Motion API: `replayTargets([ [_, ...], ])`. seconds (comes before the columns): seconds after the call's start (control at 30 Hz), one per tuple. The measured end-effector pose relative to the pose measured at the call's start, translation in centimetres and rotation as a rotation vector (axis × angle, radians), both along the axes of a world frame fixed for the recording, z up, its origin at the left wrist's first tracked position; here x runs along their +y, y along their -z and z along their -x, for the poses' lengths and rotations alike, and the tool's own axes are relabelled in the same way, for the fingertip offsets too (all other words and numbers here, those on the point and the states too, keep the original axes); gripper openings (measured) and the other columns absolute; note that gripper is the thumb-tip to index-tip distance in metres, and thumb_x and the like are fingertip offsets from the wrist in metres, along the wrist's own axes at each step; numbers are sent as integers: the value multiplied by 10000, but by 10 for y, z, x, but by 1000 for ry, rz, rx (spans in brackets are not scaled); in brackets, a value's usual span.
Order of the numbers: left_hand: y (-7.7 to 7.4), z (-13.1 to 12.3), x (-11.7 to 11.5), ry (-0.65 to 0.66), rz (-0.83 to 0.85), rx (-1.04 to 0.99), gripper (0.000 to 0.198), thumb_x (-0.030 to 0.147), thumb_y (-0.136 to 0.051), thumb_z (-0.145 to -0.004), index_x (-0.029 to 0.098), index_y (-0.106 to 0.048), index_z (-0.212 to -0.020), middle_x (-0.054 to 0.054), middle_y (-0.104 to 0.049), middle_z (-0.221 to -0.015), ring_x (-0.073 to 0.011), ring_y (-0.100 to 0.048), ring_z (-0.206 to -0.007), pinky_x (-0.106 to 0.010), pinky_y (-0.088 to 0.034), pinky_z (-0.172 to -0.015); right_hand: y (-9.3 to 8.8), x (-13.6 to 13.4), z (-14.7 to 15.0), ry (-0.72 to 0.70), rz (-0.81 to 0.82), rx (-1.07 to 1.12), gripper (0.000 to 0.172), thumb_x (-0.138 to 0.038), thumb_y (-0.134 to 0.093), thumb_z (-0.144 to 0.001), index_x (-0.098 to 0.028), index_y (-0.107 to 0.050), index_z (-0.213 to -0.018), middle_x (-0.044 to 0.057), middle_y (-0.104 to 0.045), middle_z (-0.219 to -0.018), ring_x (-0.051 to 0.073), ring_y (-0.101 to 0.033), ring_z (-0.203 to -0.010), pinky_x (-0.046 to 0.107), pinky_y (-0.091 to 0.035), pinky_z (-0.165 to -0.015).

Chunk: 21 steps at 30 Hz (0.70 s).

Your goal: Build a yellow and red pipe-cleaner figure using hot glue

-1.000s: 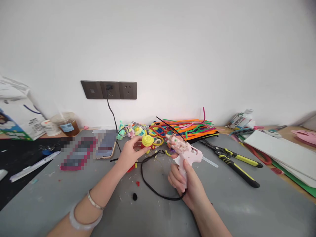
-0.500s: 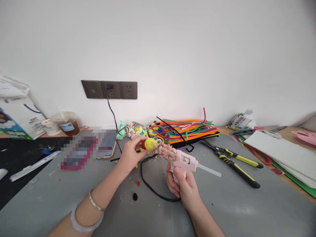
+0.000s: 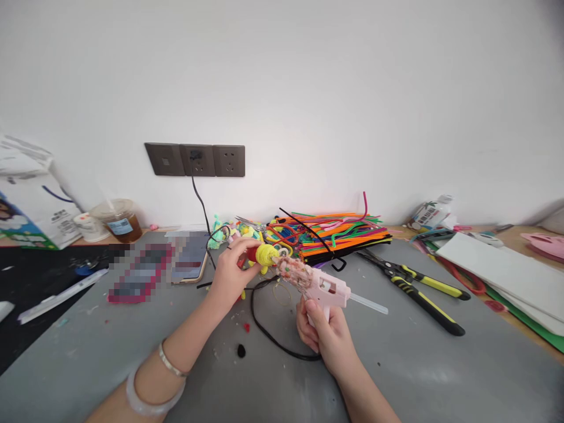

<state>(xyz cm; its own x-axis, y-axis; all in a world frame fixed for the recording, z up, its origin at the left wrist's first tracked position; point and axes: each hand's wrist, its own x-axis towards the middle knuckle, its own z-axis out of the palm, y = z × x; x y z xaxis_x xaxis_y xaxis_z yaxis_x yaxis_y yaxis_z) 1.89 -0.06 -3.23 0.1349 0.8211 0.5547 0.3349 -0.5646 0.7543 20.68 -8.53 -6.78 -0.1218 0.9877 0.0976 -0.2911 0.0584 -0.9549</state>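
Note:
My left hand [image 3: 233, 273] pinches a small red and yellow piece [image 3: 266, 255] made of coiled fuzzy stems, its yellow end facing right. A pink glue gun [image 3: 324, 288], its front crusted with brownish residue, is in my right hand [image 3: 326, 332], fingers wrapped round the handle. The gun's nozzle points left and meets or nearly meets the yellow coil; exact contact cannot be made out. From the back of the gun sticks a clear glue stick [image 3: 370, 304].
Colourful pipe cleaners [image 3: 348, 235] lie by the wall. Black-yellow pliers [image 3: 414, 288] and white boards [image 3: 502, 276] are at right. Two phones [image 3: 143, 273] [image 3: 188, 258] and a drink cup [image 3: 121, 220] stand left. A black cable [image 3: 268, 335] loops below the hands.
My left hand and the red and yellow piece have shifted slightly left. The glue gun has moved a little left too, still beside the yellow coil.

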Motion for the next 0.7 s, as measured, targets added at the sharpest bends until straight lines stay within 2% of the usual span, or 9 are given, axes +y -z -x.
replayTargets([
  [0.13, -1, 0, 0, -18, -32, -8, 212, 210, -678, -810, 209, -693, -1021, -101, -709, -1133, -251, -665, -1105, -371, -565, -924, -3, -2, 1, 31, 6, 50, 504, -682, -641, -838, -216, -519, -692, -117, -304, -447, 40, -179, -358, 200, -175, -342],
  [0.3, -2, 0, -1, -40, -55, 12, 205, 199, -675, -813, 220, -694, -1017, -94, -711, -1121, -260, -657, -1120, -401, -550, -957, -1, -2, 1, 30, 1, 42, 570, -675, -638, -845, -229, -409, -573, -105, -294, -448, 36, -172, -366, 203, -164, -339],
  [0.5, -3, 1, -1, -42, -67, 3, 212, 176, -660, -807, 214, -695, -1012, -91, -703, -1118, -254, -651, -1120, -404, -538, -977, 1, -1, 1, 31, -2, 18, 534, -659, -631, -860, -227, -429, -621, -111, -301, -458, 35, -189, -368, 197, -172, -343],
  [0.57, -3, 0, -1, -48, -29, -12, 209, 195, -673, -801, 208, -691, -1009, -90, -703, -1119, -251, -655, -1108, -390, -543, -964, -2, -2, 2, 35, 7, 44, 494, -654, -648, -853, -216, -491, -687, -117, -318, -452, 36, -193, -365, 193, -172, -348],
  [0.7, -2, -2, -2, -21, 166, -58, 276, 324, -735, -790, 183, -675, -1020, -94, -726, -1075, -234, -702, -953, -347, -585, -847, -8, -3, 1, 87, -8, 149, 452, -645, -639, -863, -198, -605, -927, -125, -366, -448, 38, -210, -328, 193, -159, -362],
])
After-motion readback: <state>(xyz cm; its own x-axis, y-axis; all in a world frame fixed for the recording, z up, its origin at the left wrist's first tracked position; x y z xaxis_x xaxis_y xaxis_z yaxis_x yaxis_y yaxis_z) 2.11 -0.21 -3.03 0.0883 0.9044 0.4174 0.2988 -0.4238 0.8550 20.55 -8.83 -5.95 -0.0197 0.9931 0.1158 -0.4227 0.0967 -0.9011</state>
